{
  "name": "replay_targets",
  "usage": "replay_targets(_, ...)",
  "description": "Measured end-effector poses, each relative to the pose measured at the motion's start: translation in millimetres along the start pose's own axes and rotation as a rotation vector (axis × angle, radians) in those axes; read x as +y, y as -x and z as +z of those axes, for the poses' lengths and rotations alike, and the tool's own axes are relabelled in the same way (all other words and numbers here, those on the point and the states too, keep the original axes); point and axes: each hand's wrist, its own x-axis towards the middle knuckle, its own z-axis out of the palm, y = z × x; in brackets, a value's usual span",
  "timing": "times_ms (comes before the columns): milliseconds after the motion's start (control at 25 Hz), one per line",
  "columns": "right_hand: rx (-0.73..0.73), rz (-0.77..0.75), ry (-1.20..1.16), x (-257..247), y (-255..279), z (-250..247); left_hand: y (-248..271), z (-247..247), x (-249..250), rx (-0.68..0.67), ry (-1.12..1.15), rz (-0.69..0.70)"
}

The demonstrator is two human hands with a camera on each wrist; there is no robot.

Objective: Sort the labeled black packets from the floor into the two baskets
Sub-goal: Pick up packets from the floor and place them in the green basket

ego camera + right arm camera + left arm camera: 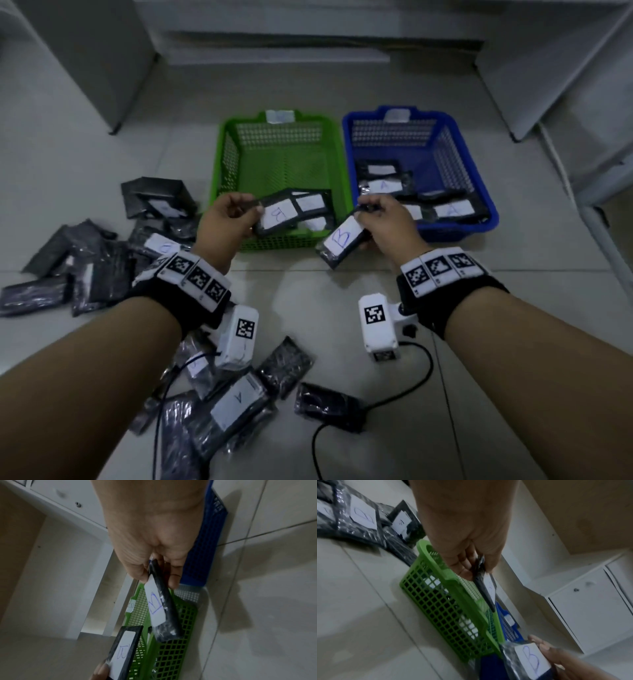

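My left hand (228, 219) pinches a black packet labelled B (278, 216) by its end, over the near part of the green basket (226, 161). The same packet (485, 588) hangs edge-on from the left hand (471, 566) in the left wrist view. My right hand (383, 219) pinches another black packet labelled B (340, 241), held just in front of the gap between the green basket and the blue basket (459, 150). In the right wrist view that packet (163, 609) hangs from the right hand (159, 572) above the green basket (178, 649). Two packets lie in the green basket; several marked A lie in the blue one.
A heap of black packets (85, 260) lies on the tiled floor at the left, and more packets (236, 401) lie near me between my forearms. A black cable (404, 387) runs across the floor. White cabinets (78, 51) stand behind and to both sides of the baskets.
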Motion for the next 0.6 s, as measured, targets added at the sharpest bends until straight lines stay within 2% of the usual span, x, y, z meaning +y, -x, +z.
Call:
replay_targets(120,-0.014,0.012,-0.038,-14,-24,28,-25,-22,-4,0.105,-0.043,0.017)
replay_targets(240,0.031,0.01,-0.006,-21,-44,48,-47,-40,-10,0.151,-0.207,0.031)
replay_targets(360,0.132,-0.042,0.166,-25,-63,61,-67,-47,-16,0.116,-0.443,0.058)
replay_targets(440,0.166,-0.103,0.378,-27,-75,68,-78,-46,-19,0.099,-0.653,0.168)
replay_targets(520,0.116,-0.153,0.46,-23,-83,76,-86,-44,-18,0.036,-0.805,0.279)
replay_targets(600,0.018,-0.195,0.475,-15,-94,85,-93,-41,-16,-0.046,-0.882,0.312)
